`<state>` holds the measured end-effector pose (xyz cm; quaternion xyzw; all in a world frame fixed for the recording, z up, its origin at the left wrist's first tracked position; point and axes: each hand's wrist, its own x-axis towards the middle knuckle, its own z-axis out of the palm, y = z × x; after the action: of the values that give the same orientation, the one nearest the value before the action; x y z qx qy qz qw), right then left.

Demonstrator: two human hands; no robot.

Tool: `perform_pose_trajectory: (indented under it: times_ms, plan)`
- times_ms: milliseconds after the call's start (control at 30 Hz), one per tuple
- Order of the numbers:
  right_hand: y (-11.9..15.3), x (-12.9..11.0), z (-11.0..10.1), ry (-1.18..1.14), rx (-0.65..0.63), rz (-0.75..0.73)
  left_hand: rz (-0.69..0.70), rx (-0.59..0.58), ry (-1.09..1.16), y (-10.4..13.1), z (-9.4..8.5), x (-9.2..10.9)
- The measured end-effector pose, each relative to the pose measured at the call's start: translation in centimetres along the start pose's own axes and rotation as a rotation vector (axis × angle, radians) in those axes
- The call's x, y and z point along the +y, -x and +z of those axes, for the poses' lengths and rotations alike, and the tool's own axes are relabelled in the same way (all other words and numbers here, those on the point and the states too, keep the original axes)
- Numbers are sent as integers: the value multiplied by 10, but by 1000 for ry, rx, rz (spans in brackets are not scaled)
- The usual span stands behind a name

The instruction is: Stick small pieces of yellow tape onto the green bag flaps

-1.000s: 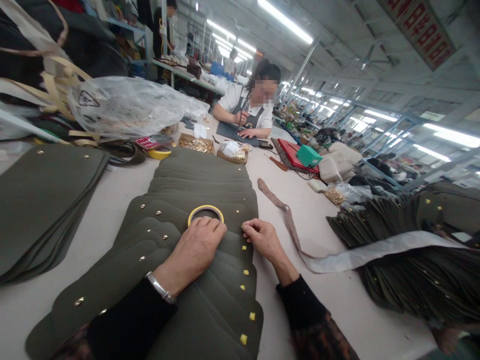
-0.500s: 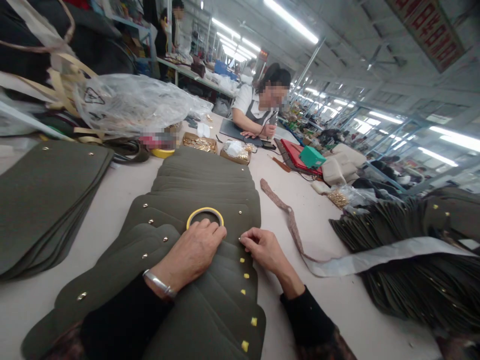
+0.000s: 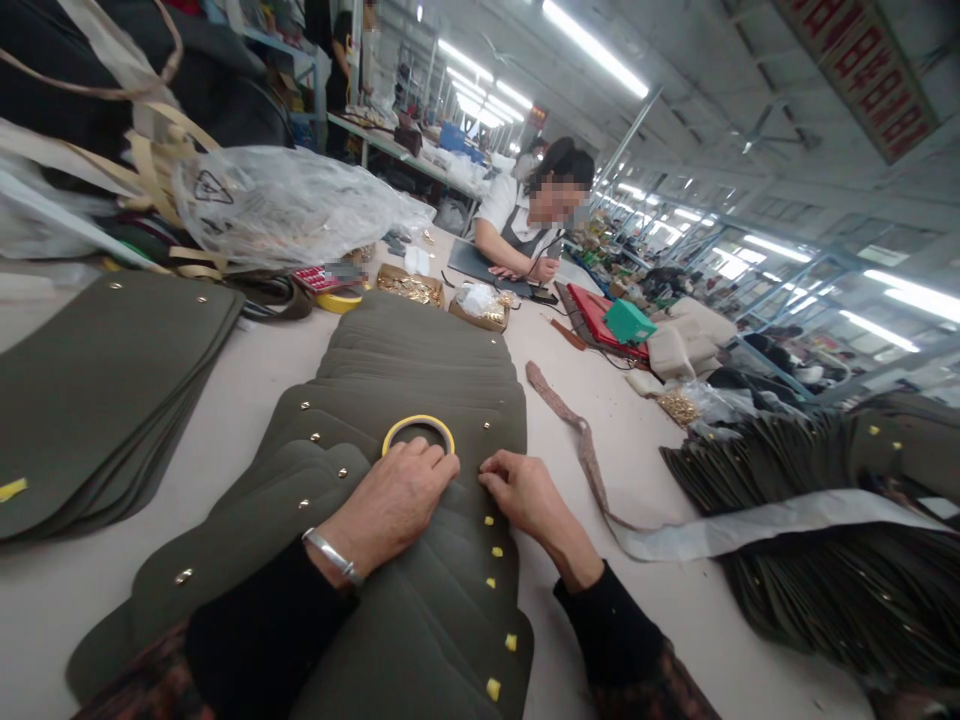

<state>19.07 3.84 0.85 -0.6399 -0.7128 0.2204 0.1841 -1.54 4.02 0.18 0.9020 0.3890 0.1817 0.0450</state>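
Observation:
My left hand (image 3: 397, 500) is closed round the near side of a roll of yellow tape (image 3: 417, 420), resting over a fanned stack of dark olive panels (image 3: 420, 355). At the right edge of the panels, my right hand (image 3: 529, 495) has thumb and forefinger pinched together against the surface. Whatever lies under those fingertips is hidden. Small metal studs (image 3: 343, 473) dot the left side of the panels. Below my right hand, several yellow tape pieces (image 3: 497, 552) run down the right edge.
More olive panels (image 3: 112, 380) lie in a pile at left, and a dense stack (image 3: 825, 590) stands at right. A brown-and-white strip (image 3: 592, 470) crosses the table. Beyond are boxes of gold-coloured fittings (image 3: 409, 288), a green box (image 3: 628, 321) and a person (image 3: 525, 215) at work.
The camera view has shifted slightly, so the scene sits a little further right. My right fingertips now cover the small shiny stud that showed beside them. The left hand keeps its hold on the tape.

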Motion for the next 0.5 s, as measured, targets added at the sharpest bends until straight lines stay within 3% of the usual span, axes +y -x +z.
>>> perform_pose_trajectory:
  times_ms: [133,267,400,500]
  plan:
    - [2,9,-7,-168,18,112,-6,7,12,0,-1,0]
    - [13,13,-14,58,170,-221,-11,7,7,1,-1,1]
    - [15,4,-12,377,-38,-492,-8,2,15,2,0,0]
    - [8,-5,-11,554,-143,-482,-2,-15,24,1,0,0]
